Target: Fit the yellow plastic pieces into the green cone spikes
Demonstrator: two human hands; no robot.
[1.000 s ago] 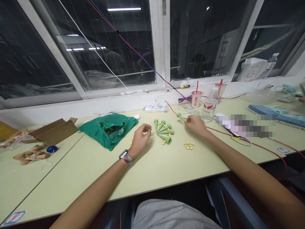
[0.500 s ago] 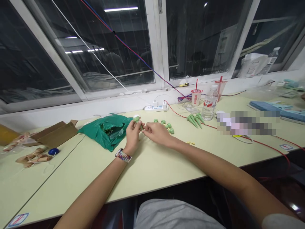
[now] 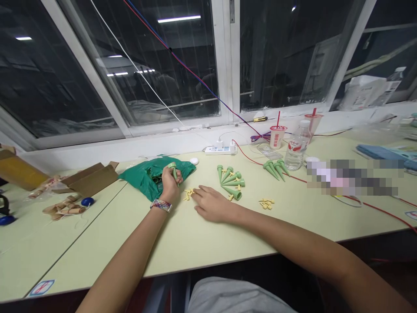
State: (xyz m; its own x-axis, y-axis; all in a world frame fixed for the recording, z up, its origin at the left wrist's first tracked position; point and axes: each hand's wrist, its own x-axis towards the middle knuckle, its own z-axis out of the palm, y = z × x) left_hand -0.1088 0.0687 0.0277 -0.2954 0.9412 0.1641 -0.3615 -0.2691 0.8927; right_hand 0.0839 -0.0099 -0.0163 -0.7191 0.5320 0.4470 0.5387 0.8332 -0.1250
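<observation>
Our left hand (image 3: 171, 183) has its grip closed around a green spike (image 3: 173, 166), cap up, in front of the green bag (image 3: 143, 177). Our right hand (image 3: 213, 204) is palm down, grip loosely spread at the near yellow pieces (image 3: 188, 194); can't tell if its fingertips touch one. To its right on the bench (image 3: 228, 243): fanned green spikes (image 3: 232, 177), a second yellow pile (image 3: 267, 203), three loose spikes (image 3: 273, 168) near the bottle (image 3: 296, 150).
</observation>
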